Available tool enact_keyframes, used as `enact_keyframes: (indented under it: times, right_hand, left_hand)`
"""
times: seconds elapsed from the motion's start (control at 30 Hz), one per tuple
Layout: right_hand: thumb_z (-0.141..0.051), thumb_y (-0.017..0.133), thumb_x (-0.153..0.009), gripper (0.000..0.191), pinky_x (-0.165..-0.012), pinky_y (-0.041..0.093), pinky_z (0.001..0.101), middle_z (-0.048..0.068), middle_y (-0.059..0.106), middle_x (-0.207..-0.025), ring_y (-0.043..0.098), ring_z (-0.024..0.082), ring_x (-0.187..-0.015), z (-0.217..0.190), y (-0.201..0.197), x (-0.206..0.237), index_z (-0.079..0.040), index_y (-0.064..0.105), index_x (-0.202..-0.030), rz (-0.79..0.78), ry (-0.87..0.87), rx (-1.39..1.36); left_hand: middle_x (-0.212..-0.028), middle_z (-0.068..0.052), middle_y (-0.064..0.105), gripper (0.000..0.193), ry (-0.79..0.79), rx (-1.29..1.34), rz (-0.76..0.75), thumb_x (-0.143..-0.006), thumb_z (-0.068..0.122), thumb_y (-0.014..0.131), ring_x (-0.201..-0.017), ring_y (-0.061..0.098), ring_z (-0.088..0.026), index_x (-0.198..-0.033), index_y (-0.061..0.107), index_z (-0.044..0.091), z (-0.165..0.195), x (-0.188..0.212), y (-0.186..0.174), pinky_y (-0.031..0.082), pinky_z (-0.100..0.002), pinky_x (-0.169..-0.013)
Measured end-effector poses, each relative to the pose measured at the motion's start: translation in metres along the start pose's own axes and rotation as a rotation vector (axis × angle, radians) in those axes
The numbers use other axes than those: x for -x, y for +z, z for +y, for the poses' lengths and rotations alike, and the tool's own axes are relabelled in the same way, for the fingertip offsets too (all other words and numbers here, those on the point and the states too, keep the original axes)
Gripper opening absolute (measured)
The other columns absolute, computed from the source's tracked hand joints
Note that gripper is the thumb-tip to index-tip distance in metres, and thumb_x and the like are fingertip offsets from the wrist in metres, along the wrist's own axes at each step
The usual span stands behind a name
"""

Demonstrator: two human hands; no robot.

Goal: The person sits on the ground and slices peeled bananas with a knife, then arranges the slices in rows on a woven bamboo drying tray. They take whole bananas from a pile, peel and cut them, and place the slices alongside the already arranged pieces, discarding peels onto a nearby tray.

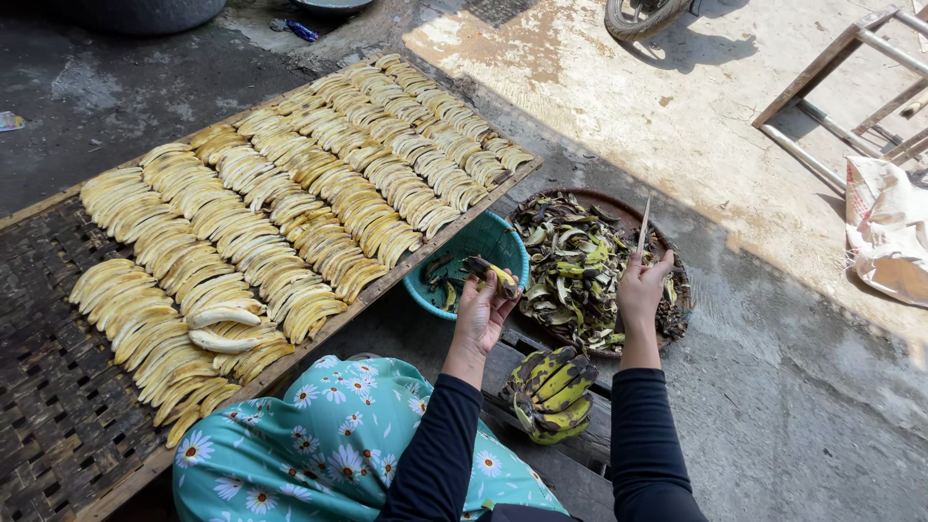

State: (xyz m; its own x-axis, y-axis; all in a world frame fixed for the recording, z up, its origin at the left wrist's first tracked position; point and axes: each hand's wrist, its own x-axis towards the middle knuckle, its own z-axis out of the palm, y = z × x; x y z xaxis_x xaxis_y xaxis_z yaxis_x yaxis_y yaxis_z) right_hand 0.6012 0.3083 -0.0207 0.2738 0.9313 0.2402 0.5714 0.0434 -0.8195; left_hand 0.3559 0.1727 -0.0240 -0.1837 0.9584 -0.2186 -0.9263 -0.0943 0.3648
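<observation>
My left hand (pixel 480 307) holds a dark-skinned banana (pixel 491 274) over the teal plastic basket (pixel 503 243). My right hand (pixel 643 287) grips a thin knife (pixel 643 227) with its blade pointing up, above the round woven tray (pixel 677 253) heaped with banana peels (pixel 572 266). A bunch of green-black unpeeled bananas (pixel 553 391) lies between my forearms. To the left, a woven bamboo drying rack (pixel 48 387) carries rows of peeled yellow bananas (pixel 290 193).
My knee in teal flowered cloth (pixel 329 445) is at the bottom. A wooden frame (pixel 841 97) and a white sack (pixel 884 232) sit at the right on the concrete. A wheel (pixel 643 14) shows at the top edge.
</observation>
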Motion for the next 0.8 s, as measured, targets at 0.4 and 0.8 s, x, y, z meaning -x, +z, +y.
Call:
enact_keyframes:
  times: [0.4, 0.8]
  right_hand:
    - [-0.023, 0.062, -0.1, 0.07, -0.081, 0.053, 0.0333, 0.012, 0.071, -0.101, 0.066, 0.018, -0.087, -0.131, -0.043, 0.12, -0.013, 0.03, -0.162, -0.957, -0.526, -0.087]
    - [-0.017, 0.054, -0.106, 0.049, -0.087, 0.05, 0.0275, 0.007, 0.067, -0.104, 0.06, 0.013, -0.096, -0.115, -0.04, 0.113, -0.012, 0.049, -0.155, -1.028, -0.544, -0.205]
  left_hand:
    - [-0.114, -0.011, 0.069, 0.044, 0.072, -0.1, -0.055, -0.103, 0.017, 0.061, -0.094, 0.072, -0.021, -0.144, 0.045, 0.013, 0.001, -0.001, 0.0, 0.065, -0.034, -0.074]
    - [-0.114, -0.005, 0.069, 0.062, -0.018, -0.263, -0.175, -0.1, 0.02, 0.063, -0.095, 0.071, -0.012, -0.157, 0.039, 0.021, 0.007, 0.006, -0.005, 0.064, -0.026, -0.074]
